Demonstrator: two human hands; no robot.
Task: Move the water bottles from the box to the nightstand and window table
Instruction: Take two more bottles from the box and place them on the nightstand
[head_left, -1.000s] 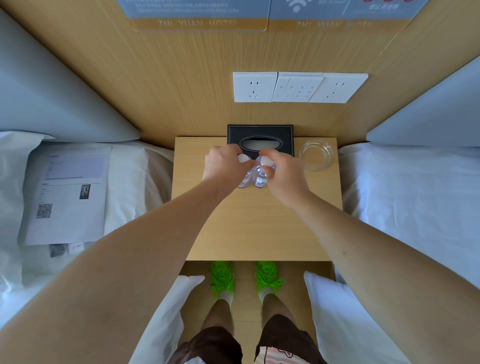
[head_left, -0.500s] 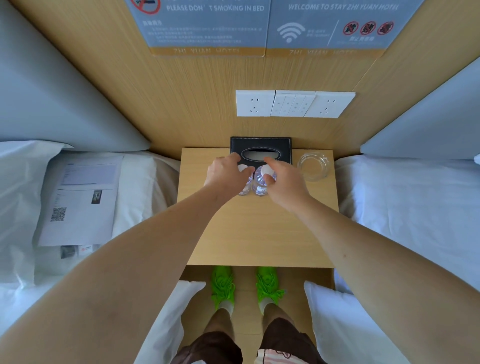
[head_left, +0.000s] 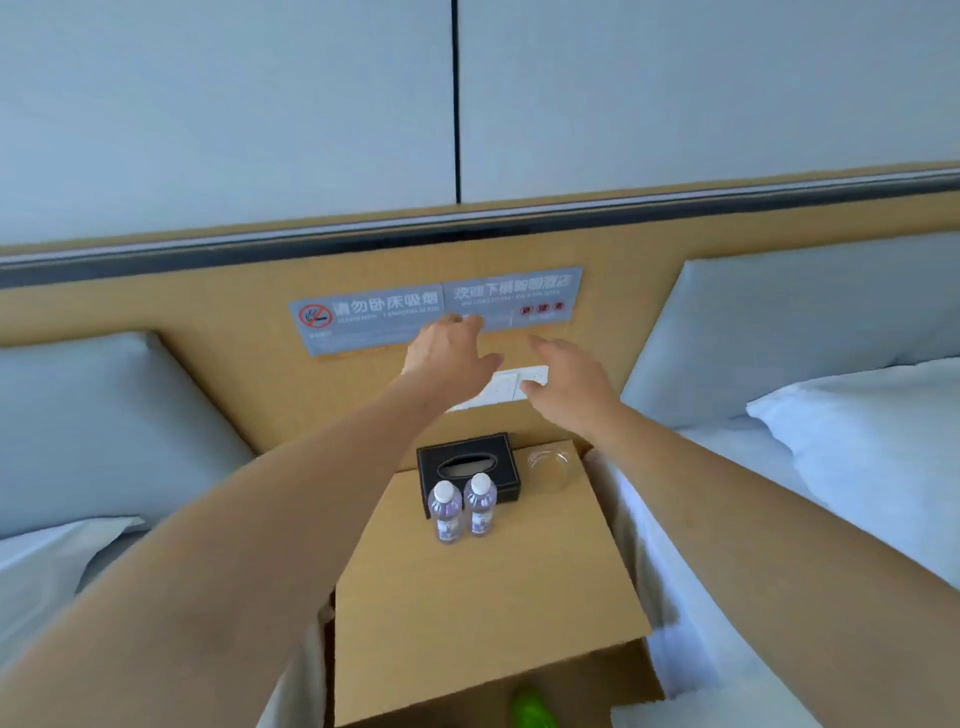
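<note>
Wood nightstand (head_left: 483, 613) sits lower centre of frame, and I see two water bottles (head_left: 464, 512) upright on it, side by side and touching or nearly so, white caps up, just in front of the black tissue box (head_left: 467, 467). Clear glass dish (head_left: 549, 464) is right of the tissue box, near the back edge. Left hand (head_left: 447, 353) is raised mid-frame in front of the grey wall sign (head_left: 436, 312), fingers spread and relaxed, holding nothing. Right hand (head_left: 566, 382) is beside it, just right, over the white switch plate (head_left: 511, 387), fingers loosely extended, also empty. Both hands are well above the bottles, no contact. White bedding (head_left: 831, 467) flanks the nightstand on either side. Green shoe (head_left: 532, 709) shows at bottom edge.
</note>
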